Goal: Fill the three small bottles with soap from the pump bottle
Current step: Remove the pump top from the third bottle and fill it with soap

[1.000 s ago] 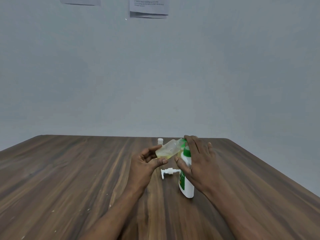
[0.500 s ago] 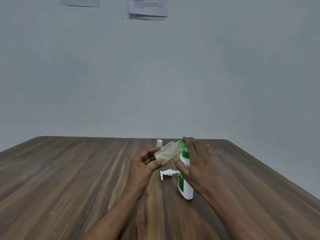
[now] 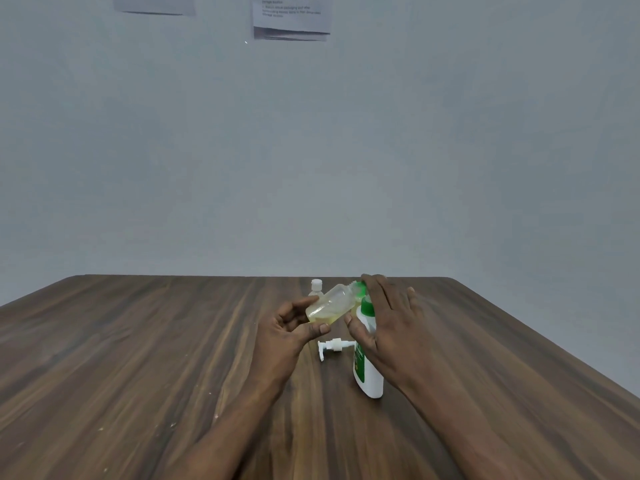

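My left hand (image 3: 287,334) pinches a small clear bottle (image 3: 332,304) with yellow soap in its lower part. It is tilted, its open neck pointing up and right against the green top of the white pump bottle (image 3: 369,375). My right hand (image 3: 391,327) grips that white bottle's upper body, and its base rests on the table. The white pump head (image 3: 332,345) lies on the table between my hands. A second small bottle (image 3: 316,287) with a white cap stands just behind. No third small bottle shows.
All of this sits on a dark wooden table (image 3: 138,358), whose far edge meets a plain grey wall. The right edge of the table slants down toward me. Paper sheets (image 3: 291,15) hang high on the wall.
Almost nothing: both hands keep their holds and the small bottle stays tilted against the pump bottle's top. The view shifts only slightly.
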A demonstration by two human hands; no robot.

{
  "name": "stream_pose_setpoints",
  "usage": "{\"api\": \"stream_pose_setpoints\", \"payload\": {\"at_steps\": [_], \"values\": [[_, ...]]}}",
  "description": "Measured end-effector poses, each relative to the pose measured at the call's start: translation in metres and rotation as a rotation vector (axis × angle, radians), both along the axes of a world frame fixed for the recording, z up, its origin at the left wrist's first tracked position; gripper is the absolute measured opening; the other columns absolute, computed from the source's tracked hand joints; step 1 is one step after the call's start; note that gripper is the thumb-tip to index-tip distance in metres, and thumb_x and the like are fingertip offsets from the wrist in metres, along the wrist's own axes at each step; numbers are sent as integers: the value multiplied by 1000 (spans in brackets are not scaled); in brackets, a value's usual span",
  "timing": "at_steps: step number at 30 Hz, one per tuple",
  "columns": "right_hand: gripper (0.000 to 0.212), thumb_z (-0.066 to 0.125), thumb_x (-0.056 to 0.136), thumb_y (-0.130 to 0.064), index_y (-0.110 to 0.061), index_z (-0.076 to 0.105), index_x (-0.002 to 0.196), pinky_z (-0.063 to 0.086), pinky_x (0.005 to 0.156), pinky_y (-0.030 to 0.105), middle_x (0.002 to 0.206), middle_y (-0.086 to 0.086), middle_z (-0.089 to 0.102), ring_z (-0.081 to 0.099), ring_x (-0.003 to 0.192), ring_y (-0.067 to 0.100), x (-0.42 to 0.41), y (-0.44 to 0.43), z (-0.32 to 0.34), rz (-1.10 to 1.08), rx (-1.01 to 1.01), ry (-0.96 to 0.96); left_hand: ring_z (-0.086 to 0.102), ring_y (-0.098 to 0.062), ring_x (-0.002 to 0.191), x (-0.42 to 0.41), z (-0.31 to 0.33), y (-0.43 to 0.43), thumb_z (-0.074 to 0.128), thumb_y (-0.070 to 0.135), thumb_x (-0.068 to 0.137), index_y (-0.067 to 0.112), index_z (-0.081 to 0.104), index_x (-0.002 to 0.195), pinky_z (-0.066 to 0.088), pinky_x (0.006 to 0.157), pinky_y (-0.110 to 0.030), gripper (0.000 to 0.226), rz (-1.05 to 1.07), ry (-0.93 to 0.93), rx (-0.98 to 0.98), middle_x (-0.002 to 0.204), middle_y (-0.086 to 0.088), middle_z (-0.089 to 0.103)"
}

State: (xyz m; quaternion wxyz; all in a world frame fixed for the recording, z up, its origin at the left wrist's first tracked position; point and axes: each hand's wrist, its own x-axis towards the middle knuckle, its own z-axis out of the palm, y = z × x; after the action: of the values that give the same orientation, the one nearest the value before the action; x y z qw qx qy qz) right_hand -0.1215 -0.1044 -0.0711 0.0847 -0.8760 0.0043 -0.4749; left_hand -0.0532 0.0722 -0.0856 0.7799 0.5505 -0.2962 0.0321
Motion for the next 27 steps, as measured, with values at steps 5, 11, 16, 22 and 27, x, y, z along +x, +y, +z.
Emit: {"api": "stream_pose_setpoints", "payload": {"at_steps": [5,11,16,22,27], "values": [[61,42,91,-57,-20,48,139,30,113,52,137,-8,52,42,135,14,-1,1,4,9,3,-19,74,-19,102,0,2,0,79,-9,74,7,70,115,60,78,-24,45,-2,-7,0,108,-5,77],[50,44,92,-51,-23,48,134,34,111,55,132,-9,53,49,125,13,-3,1,0,17,-6,-21,74,-22,100,-1,-3,0,78,-15,73,3,69,114,58,73,-22,46,-13,28,-2,106,-8,77],[61,41,92,-57,-21,47,140,30,113,52,138,-9,51,40,132,10,-3,1,4,1,1,-1,73,-21,103,-1,1,-1,79,-11,74,6,70,116,59,77,-23,46,-3,7,-3,109,-6,77],[55,42,91,-55,-23,51,135,30,112,52,134,-8,55,44,132,14,-4,2,7,-1,9,-18,74,-18,101,-1,1,1,80,-9,74,8,71,116,59,78,-23,46,12,0,9,106,-5,78],[49,44,92,-51,-24,49,133,32,111,53,130,-8,55,42,122,6,-4,-1,2,-4,-28,-12,75,-20,97,-3,-2,1,79,-14,72,2,70,116,58,73,-20,47,20,15,7,104,-8,78]]}}
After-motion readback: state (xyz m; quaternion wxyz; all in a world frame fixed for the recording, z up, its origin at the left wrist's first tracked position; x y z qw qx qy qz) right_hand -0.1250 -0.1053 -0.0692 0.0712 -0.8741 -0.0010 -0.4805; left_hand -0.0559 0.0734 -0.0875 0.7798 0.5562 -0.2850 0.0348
